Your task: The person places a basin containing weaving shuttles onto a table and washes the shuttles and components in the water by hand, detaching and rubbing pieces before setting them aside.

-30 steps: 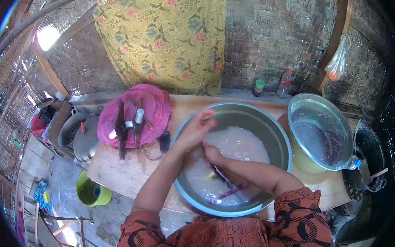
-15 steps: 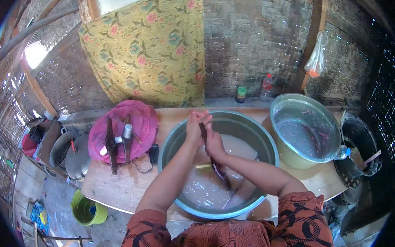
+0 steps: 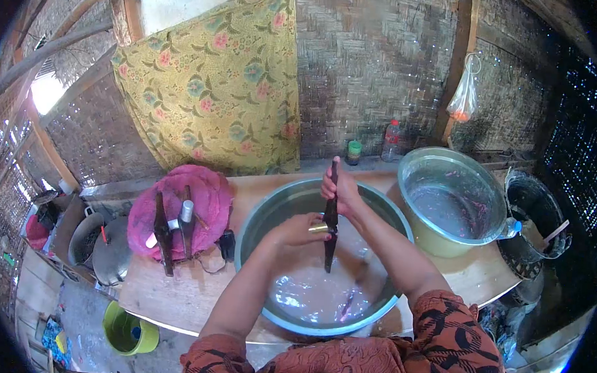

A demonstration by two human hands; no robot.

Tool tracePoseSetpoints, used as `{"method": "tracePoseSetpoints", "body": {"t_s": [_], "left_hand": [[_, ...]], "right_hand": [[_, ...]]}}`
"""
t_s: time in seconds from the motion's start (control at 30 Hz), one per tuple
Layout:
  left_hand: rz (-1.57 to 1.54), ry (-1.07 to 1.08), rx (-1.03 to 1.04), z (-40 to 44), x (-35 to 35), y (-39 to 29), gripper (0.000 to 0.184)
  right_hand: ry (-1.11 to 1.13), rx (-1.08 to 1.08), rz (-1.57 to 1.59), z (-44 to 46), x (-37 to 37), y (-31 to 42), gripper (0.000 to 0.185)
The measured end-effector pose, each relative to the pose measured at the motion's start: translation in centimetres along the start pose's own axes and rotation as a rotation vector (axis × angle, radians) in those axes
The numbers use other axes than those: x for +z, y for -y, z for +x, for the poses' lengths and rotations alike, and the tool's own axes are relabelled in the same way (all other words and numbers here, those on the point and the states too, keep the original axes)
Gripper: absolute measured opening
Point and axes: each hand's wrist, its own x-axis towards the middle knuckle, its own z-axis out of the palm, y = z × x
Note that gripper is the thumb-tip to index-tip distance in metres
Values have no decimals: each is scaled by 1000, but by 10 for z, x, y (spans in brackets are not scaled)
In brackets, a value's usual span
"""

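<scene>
A dark wooden tool (image 3: 331, 219) with tapered ends and a brass-coloured cylinder (image 3: 318, 227) at its middle is held nearly upright over a wide basin (image 3: 257, 208). The fingers of my right hand (image 3: 343, 189) are wrapped round its upper part. Lower down, my left hand (image 3: 298, 230) grips it at the cylinder. Cloudy liquid (image 3: 306, 289) lies in the basin below, with a thin purple strip (image 3: 347, 304) in it near the front right.
On the left, similar dark tools (image 3: 162, 233) rest on pink round sheets (image 3: 210, 181). A second basin (image 3: 419, 228) stands at the right, beside a black bucket (image 3: 554, 251). Bottle (image 3: 391, 141) and green-lidded jar (image 3: 354, 152) are at the back; a green bucket (image 3: 145, 339) is on the floor.
The dark tool has come up out of the basin and turned nearly upright. My right hand has moved up along it, while my left hand has dropped to the cylinder. The whole view has shifted.
</scene>
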Motion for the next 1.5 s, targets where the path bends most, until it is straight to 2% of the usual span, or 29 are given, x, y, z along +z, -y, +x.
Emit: {"method": "tracePoseSetpoints", "body": {"t_s": [0.03, 0.07, 0.13, 0.2, 0.27, 0.33, 0.37, 0.4, 0.47, 0.53, 0.6, 0.67, 0.7, 0.8, 0.83, 0.87, 0.97, 1.0, 1.07, 1.1, 1.13, 1.2, 1.27, 1.3, 1.33, 1.37, 1.4, 1.47, 1.5], "left_hand": [[-719, 188, -489, -6, -21, -29, 57], [-720, 185, -491, -9, -28, -36, 57], [-467, 47, -569, -15, -33, -42, 41], [-389, -53, -602, -19, -24, -33, 39], [-307, -144, -637, -24, -13, -33, 37], [-251, -180, -411, -26, 4, -40, 39], [-183, -252, -368, -22, 17, -39, 43], [-182, -251, -368, -19, 28, -37, 43], [-48, -86, -491, -16, 25, -52, 51], [-36, -159, -422, -19, 33, -45, 49], [-57, 96, -458, -17, 23, -41, 42], [-102, 227, -463, -15, 21, -36, 41], [-147, 358, -468, -14, 21, -30, 40], [-171, 449, -549, -13, 84, 24, 40], [100, 320, -335, -13, 86, 15, 45], [103, 320, -341, -17, 77, 1, 45], [-233, 350, -408, -17, 68, -11, 44], [-255, 302, -403, -15, 74, -2, 43], [67, 414, -513, -17, 77, -6, 29], [68, 413, -514, -19, 77, -2, 29], [-383, 226, -595, -26, 76, 2, 29], [-841, 28, -660, -28, 77, 9, 29], [26, 544, -480, -18, 57, 2, 29], [-49, 296, -188, -30, 87, 26, 32], [-47, 295, -185, -26, 91, 30, 32], [-7, 438, -284, -22, 93, 31, 39], [34, 575, -388, -19, 92, 32, 46], [65, 492, -446, -16, 69, 25, 45], [66, 443, -505, -25, 67, 14, 44]], "right_hand": [[91, 35, 58, -2, -1, 1, 46], [181, 74, 116, -4, -1, 0, 46], [125, 38, 132, 5, -4, -25, 38], [-60, -529, -791, 1, 4, -68, 27], [-41, -499, -863, -9, -2, -82, 23], [-181, -96, -1097, -6, -15, -82, 30], [-211, -267, -1310, 4, -23, -83, 34], [-211, -267, -1308, 13, -33, -80, 34], [-217, -26, -1436, 24, -45, -70, 41], [-227, -115, -1493, 19, -55, -76, 50], [-283, 121, -917, -15, -27, -69, 59], [-345, -160, -1376, 3, -104, -157, 55], [-342, -163, -1370, -7, -105, -165, 55], [-316, -36, -1678, -28, -97, -169, 53], [-291, 41, -1675, -23, -94, -160, 53], [-269, 125, -1671, -20, -93, -151, 53], [-215, 360, -1654, -8, -89, -122, 55], [-215, 345, -1655, -7, -83, -119, 55], [-385, 199, -1621, -20, -77, -132, 48], [-383, 198, -1620, -21, -76, -133, 48], [-207, 162, -1705, -24, -79, -136, 46], [157, 97, -1849, -33, -92, -140, 42], [439, 50, -1931, -37, -113, -148, 40], [533, 31, -1953, -35, -124, -152, 39], [246, -21, -1922, -18, -141, -162, 37], [-35, -73, -1869, -8, -151, -169, 35], [-30, -82, -1872, -7, -153, -175, 35], [-416, 110, -1645, -1, -127, -177, 28], [-438, 87, -1576, -14, -113, -174, 39]]}}
